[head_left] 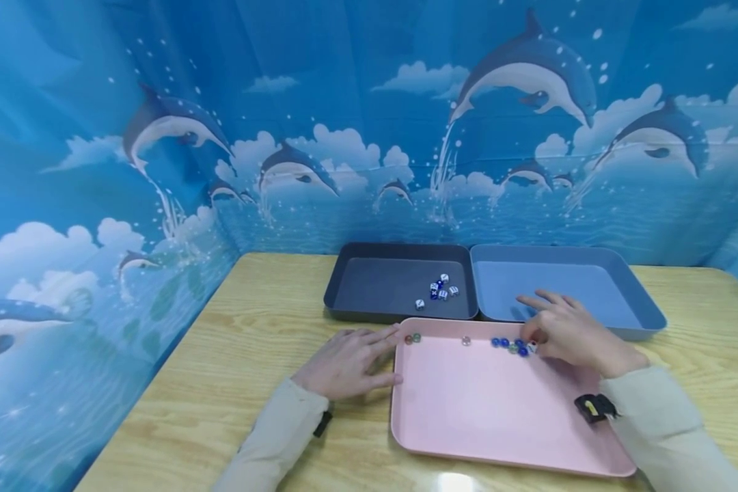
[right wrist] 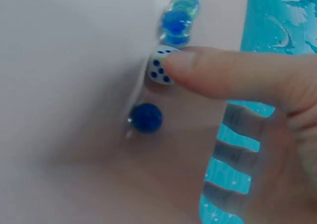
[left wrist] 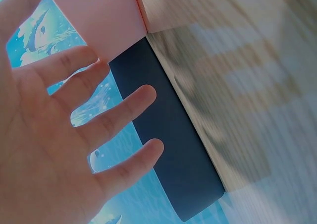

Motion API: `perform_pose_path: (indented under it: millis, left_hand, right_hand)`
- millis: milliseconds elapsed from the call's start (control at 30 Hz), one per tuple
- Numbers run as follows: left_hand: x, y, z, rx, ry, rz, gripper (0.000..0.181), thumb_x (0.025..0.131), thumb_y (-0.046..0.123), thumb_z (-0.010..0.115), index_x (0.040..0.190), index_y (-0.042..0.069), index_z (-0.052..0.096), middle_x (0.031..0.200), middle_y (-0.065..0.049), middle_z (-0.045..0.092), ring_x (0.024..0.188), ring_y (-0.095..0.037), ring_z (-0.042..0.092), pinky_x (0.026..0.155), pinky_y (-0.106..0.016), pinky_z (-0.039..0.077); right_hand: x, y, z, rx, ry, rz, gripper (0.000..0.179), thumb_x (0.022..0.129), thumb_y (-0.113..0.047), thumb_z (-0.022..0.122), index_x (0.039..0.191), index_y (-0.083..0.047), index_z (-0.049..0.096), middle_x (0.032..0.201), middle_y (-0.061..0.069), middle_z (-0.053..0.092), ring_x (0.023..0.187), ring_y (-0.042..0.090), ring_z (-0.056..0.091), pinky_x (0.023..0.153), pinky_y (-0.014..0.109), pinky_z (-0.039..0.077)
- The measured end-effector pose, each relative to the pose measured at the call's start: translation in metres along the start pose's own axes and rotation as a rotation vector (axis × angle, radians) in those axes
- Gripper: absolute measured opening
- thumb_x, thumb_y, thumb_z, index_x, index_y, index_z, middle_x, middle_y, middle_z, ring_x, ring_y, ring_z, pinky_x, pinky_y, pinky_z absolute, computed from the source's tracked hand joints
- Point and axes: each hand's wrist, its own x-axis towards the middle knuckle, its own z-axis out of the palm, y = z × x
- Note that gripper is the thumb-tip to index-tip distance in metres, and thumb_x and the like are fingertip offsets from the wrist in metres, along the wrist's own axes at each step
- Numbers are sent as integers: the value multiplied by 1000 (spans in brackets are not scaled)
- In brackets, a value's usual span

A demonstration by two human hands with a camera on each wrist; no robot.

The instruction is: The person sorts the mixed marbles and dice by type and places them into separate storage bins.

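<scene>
My right hand (head_left: 568, 335) reaches over the far rim of the pink tray (head_left: 467, 410), pinching a white die (right wrist: 161, 68) with dark blue dots at the tray's far wall. The thumb covers part of the die. Close beside it lies a blue marble (right wrist: 146, 118), and a row of blue and greenish marbles (head_left: 512, 347) runs off to its left. With fingers spread, my left hand (head_left: 353, 362) rests at the left rim of the pink tray, fingertips at the edge. A clear marble (head_left: 465, 341) and an orange and a green marble (head_left: 417, 338) sit along the far wall.
Behind the pink tray, a dark grey tray (head_left: 375, 287) holds several white and blue dice (head_left: 443, 294). A blue-grey tray (head_left: 596, 294) stands to its right, partly under my right hand. The wooden table (head_left: 203, 383) meets a dolphin-printed curtain (head_left: 344, 102) at the back.
</scene>
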Motion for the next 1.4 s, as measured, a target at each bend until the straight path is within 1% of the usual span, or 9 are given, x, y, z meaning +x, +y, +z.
perform_pose_path:
  millis: [167, 333, 433, 567, 667, 900, 1100, 1267, 1400]
  left_hand:
    - [1, 0, -1, -14, -8, -5, 73, 99, 55, 58, 159, 18, 36, 160, -3, 38, 131, -34, 54, 107, -56, 43]
    - [2, 0, -2, -14, -9, -4, 74, 99, 55, 58, 159, 18, 36, 160, -4, 38, 131, -34, 54, 108, -56, 42]
    - [1, 0, -2, -5, -12, -11, 74, 99, 56, 57, 159, 19, 35, 160, -3, 38, 131, -34, 55, 107, -56, 43]
    - [1, 1, -1, -9, -18, -12, 74, 99, 56, 57, 159, 18, 35, 160, -3, 38, 131, -35, 54, 108, -57, 42]
    - [0, 1, -1, -13, -13, -3, 74, 99, 55, 58, 159, 18, 36, 160, -4, 38, 131, -36, 54, 107, -58, 42]
    - [-1, 0, -1, 23, 2, -6, 75, 98, 58, 57, 159, 19, 36, 160, -3, 38, 129, -33, 56, 105, -57, 44]
    - [0, 2, -1, 40, 0, -7, 74, 99, 58, 57, 158, 18, 37, 159, -4, 39, 129, -37, 56, 105, -60, 44]
    - [1, 7, -1, 113, 3, -15, 76, 98, 62, 53, 157, 15, 41, 157, -5, 43, 129, -35, 56, 103, -61, 46]
    - [2, 10, 1, 146, 6, -31, 77, 98, 64, 51, 157, 15, 41, 157, -5, 43, 131, -33, 54, 102, -60, 46]
  right_hand:
    - [2, -2, 1, -44, -33, 7, 31, 73, 0, 86, 71, -28, 71, 137, 31, 56, 131, 61, 38, 100, 78, 31]
    - [6, -1, -6, 40, 9, -47, 29, 70, 0, 87, 75, -26, 74, 135, 32, 57, 128, 63, 39, 97, 79, 33]
    - [10, -1, -14, 85, 16, -61, 28, 71, -1, 87, 77, -25, 76, 137, 33, 54, 129, 63, 37, 96, 80, 33]
    - [15, -3, -24, 96, 5, -62, 23, 76, -4, 87, 79, -25, 77, 141, 34, 51, 131, 62, 35, 95, 81, 32]
    - [20, -6, -31, 108, 21, -74, 22, 78, -3, 84, 81, -24, 77, 141, 33, 51, 132, 62, 35, 97, 80, 32]
    - [40, -13, -46, 114, 76, -114, 16, 78, -3, 85, 81, -17, 78, 139, 35, 52, 133, 62, 34, 100, 79, 31]
    - [59, -18, -56, 157, 45, -53, 10, 84, -5, 81, 89, -14, 80, 145, 33, 47, 138, 58, 29, 103, 80, 24]
    - [78, -24, -63, 234, 14, -19, 9, 87, -6, 77, 94, -11, 79, 150, 31, 42, 141, 56, 24, 106, 79, 19]
    - [93, -28, -65, 252, -10, -15, 9, 89, -7, 75, 96, -11, 79, 152, 30, 41, 142, 54, 25, 107, 78, 18]
